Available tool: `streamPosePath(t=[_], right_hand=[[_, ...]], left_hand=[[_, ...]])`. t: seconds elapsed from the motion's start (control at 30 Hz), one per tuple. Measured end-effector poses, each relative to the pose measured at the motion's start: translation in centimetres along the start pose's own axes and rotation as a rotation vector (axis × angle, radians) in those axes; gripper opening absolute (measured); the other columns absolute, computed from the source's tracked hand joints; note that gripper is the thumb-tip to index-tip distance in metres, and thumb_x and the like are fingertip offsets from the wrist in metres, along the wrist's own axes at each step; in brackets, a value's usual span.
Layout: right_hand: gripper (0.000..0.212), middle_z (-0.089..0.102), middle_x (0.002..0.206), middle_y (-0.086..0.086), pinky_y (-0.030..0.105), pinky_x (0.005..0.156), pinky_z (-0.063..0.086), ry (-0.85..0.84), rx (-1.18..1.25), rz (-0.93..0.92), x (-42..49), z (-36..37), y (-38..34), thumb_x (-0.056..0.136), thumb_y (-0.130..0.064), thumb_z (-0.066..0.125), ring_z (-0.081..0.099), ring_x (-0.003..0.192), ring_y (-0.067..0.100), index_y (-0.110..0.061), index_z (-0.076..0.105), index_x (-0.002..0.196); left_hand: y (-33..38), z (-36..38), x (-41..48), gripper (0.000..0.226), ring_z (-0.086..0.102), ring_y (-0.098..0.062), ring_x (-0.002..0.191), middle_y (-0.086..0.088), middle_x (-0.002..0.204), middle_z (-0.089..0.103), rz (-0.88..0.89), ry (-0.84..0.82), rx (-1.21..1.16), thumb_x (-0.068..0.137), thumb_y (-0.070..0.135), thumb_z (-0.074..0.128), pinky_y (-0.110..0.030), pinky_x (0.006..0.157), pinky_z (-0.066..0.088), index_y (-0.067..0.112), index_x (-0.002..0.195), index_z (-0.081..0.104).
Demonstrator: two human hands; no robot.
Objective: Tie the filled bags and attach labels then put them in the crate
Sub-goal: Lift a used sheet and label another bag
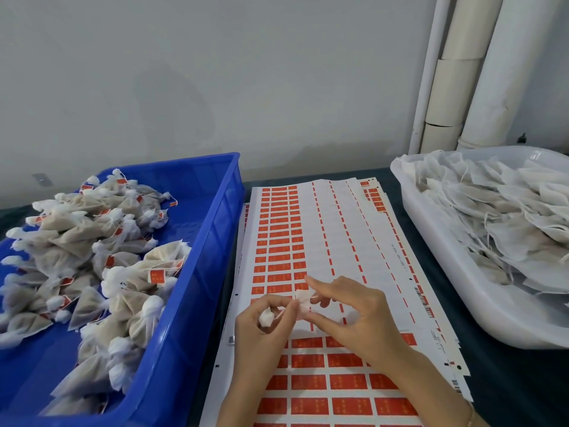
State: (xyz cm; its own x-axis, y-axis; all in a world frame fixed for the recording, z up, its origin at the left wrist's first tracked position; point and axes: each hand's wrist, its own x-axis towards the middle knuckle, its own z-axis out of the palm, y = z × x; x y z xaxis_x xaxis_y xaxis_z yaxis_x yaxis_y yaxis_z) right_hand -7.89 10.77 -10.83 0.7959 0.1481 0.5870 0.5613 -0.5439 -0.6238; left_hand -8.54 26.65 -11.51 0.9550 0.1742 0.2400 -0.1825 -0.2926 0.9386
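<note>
My left hand [261, 328] grips the gathered white top of a small filled bag [266, 317], most of it hidden in my palm. My right hand [348, 309] pinches a small white piece [303, 302], a label or the string's end, just right of the left hand's fingertips. Both hands hover over a stack of label sheets [308, 241] printed with red-orange stickers. A blue crate [191, 272] on the left holds several tied bags [92, 257] with red labels. A white tub [455, 272] on the right is heaped with untied bags [498, 217].
The sheets lie on a dark table [508, 380] between crate and tub. A pale wall rises behind. White pipes [462, 72] stand at the back right, beyond the tub.
</note>
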Motion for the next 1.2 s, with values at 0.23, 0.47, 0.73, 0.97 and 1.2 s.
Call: streamPosePath(t=[0.23,0.47,0.73,0.97,1.2], right_hand=[[0.048,0.062,0.1,-0.035,-0.004,0.083,0.035,-0.021,0.197,0.192,0.3,0.2,0.1,0.076,-0.043,0.072,0.057,0.101,-0.005,-0.046,0.051,0.12],[0.026,0.063,0.084,-0.035,0.003,0.077,0.044,0.019,0.146,0.218,0.2,0.1,0.9,0.08,-0.026,0.074,0.059,0.094,-0.006,-0.049,0.063,0.086],[0.027,0.059,0.087,-0.032,0.002,0.079,0.043,0.014,0.103,0.162,0.2,0.1,0.5,0.081,-0.022,0.072,0.056,0.096,-0.006,-0.045,0.06,0.085],[0.014,0.064,0.096,-0.016,0.002,0.082,0.044,0.04,-0.031,0.006,-0.2,0.6,0.6,0.079,-0.027,0.069,0.058,0.085,-0.007,-0.024,0.071,0.092],[0.018,0.067,0.097,-0.009,0.006,0.088,0.045,0.065,-0.051,-0.066,-0.3,0.8,0.9,0.082,-0.034,0.063,0.056,0.095,0.0,-0.023,0.074,0.091]], left_hand=[[-0.5,0.0,0.0,0.013,0.062,0.004,0.09,0.026,0.083,0.068,0.029,-0.059,0.033,0.074,0.039,0.067,-0.004,0.065,0.046,0.028,0.081,0.069],[-0.3,0.1,0.0,0.02,0.062,0.003,0.092,0.028,0.086,0.068,0.012,-0.12,0.043,0.074,0.05,0.06,-0.008,0.068,0.049,0.035,0.084,0.069],[0.0,-0.1,-0.2,0.022,0.064,-0.002,0.088,0.018,0.081,0.071,-0.031,-0.176,-0.032,0.082,0.053,0.062,-0.008,0.067,0.049,0.036,0.076,0.073],[-0.3,0.1,0.0,0.012,0.065,0.003,0.084,0.022,0.076,0.071,-0.019,-0.092,0.015,0.085,0.025,0.067,-0.002,0.065,0.046,0.03,0.076,0.073],[-0.5,0.1,0.2,0.011,0.065,0.002,0.085,0.022,0.079,0.071,-0.11,-0.041,-0.026,0.085,0.028,0.066,-0.011,0.07,0.046,0.027,0.077,0.073]])
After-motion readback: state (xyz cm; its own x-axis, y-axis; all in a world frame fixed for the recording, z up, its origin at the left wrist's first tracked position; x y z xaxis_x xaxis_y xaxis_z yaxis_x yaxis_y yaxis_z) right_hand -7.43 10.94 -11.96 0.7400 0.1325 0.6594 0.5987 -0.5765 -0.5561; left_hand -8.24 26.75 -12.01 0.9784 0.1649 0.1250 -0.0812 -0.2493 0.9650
